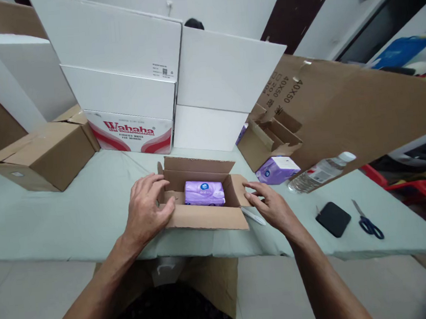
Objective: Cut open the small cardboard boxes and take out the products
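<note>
The step in hand is judged to be work on the flaps of an open cardboard box (206, 218), with a purple pack (204, 193) lying inside. The left hand (145, 209) is half curled over the box's left end, thumb and fingers clearly parted; no firm hold is seen. The right hand (270, 205) has its thumb and forefinger close together at the outer edge of the right end flap (238, 189); whether the cardboard is pinched between them cannot be told.

The pack lies between the two hands, apart from both, nearer the right wall than the left, its printed face showing. The far flap (198, 165) stands raised; the near flap leans outward toward the person. In this reviewer's judgement, the next move calls for control of both end flaps, with fingertips clear of the pack. A white object (253, 216) lies just beside the box's near right corner.
</note>
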Available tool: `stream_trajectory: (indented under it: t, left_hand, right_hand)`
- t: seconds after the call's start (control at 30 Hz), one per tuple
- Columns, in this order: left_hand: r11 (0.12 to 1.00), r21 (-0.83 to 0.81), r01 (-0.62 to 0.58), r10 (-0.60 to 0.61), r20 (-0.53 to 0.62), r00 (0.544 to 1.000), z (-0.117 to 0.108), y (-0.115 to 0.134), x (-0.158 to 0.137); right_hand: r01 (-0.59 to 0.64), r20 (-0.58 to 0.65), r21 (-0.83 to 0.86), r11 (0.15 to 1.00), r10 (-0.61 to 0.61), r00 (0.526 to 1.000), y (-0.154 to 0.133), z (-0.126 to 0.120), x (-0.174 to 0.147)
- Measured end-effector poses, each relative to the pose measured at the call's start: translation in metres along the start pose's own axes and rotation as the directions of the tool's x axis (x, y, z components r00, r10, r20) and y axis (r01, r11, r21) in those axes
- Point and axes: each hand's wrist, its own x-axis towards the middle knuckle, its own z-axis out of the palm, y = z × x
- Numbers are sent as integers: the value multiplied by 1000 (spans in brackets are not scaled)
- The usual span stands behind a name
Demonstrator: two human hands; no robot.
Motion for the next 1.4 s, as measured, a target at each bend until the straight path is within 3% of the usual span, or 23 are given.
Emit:
stream_trajectory:
  t: [0.1,0.2,0.3,0.43,0.57,0.7,0.83,0.97,1.1,1.2,1.3,1.4]
  left_hand:
    - [990,-72,117,-121,-52,991,2,-5,-12]
    - [977,-125,174,-181,-50,982,5,-8,-19]
    - [972,-128,197,-202,-32,979,8,-11,-21]
    - [974,-122,189,-191,-8,982,9,-13,-23]
    - [981,-99,167,-166,22,986,7,-14,-23]
    - [983,-81,165,-165,7,986,7,-15,-23]
    - [981,-88,174,-176,-16,984,10,-14,-26]
    - [979,-84,187,-192,-50,980,14,-14,-29]
    - [984,-51,173,-176,-68,982,16,-15,-28]
    - [986,-30,162,-164,-63,984,15,-13,-26]
    - [983,-36,178,-180,-51,982,14,-12,-23]
    - [978,-59,201,-202,-25,979,13,-11,-21]
  right_hand:
    - [97,-42,-202,974,-108,993,1,8,-5]
    - [208,-50,-446,870,-257,965,-12,5,-2]
    - [357,69,-549,756,-384,921,-30,0,7]
    - [550,304,-452,702,-459,835,-51,1,20]
    - [605,447,-373,704,-435,782,-62,5,39]
    - [635,578,-396,663,-357,734,-74,9,60]
    - [667,658,-376,643,-322,681,-82,20,73]
    - [656,676,-297,694,-333,658,-82,36,75]
    - [603,621,-260,754,-348,702,-87,35,73]
    - [521,477,-214,826,-377,794,-94,15,70]
    - [396,282,-35,917,-371,885,-99,-12,69]
    - [244,139,220,945,-278,951,-100,-31,67]
